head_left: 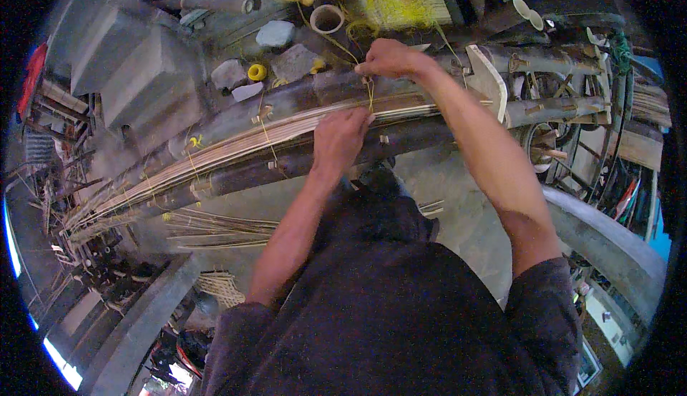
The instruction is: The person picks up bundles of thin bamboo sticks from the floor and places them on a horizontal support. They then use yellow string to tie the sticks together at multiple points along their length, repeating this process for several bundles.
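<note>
Long, thin pale strips (290,127), which look like split bamboo, lie side by side along two dark round poles. The near pole (247,176) runs on my side and the far pole (300,90) beyond. My left hand (340,135) is closed over the strips, its fingertips beside a yellow string (371,94). Above and to the right, my right hand (392,60) is closed in a pinch on that string, which stretches down to the strips by my left fingers. Other yellow ties (268,135) cross the strips to the left.
Beyond the poles are a yellow string roll (257,72), a pale stone (275,34), an open tube (327,20) and a tangle of yellow string (404,6). A flat board (489,85) stands at the strips' right end. Loose strips (222,230) lie on the floor.
</note>
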The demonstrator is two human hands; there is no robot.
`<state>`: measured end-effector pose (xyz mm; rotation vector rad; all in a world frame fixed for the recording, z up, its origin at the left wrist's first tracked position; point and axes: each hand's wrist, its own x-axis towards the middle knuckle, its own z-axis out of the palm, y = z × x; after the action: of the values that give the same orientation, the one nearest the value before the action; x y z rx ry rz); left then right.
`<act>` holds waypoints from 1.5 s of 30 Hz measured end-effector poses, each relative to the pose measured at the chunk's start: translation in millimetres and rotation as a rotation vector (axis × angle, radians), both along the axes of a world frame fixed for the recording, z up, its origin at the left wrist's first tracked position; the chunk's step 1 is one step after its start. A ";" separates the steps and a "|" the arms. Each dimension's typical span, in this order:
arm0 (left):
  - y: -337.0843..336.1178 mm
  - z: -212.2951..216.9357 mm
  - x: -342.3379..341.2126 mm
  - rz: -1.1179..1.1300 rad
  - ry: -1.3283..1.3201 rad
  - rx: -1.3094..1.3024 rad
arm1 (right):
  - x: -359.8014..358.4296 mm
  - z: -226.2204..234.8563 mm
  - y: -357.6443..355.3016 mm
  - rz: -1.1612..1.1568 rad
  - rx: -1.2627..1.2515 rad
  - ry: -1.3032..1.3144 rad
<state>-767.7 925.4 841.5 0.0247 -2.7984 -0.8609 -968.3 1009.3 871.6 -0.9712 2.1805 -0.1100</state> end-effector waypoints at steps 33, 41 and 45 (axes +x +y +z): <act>-1.9 -4.3 2.8 0.036 0.006 0.063 | 28.3 71.3 -14.5 -0.092 -0.068 0.367; 5.3 -5.4 -2.0 0.013 -0.081 -0.043 | 18.4 14.3 -14.5 -1.017 -1.318 -0.414; -0.8 -1.2 4.7 0.048 -0.029 -0.079 | 148.3 89.5 64.7 -0.353 -0.775 -0.580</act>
<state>-763.0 924.7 840.3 0.0929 -2.8442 -0.7437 -820.0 1073.9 961.1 -0.7813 1.7254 -1.3070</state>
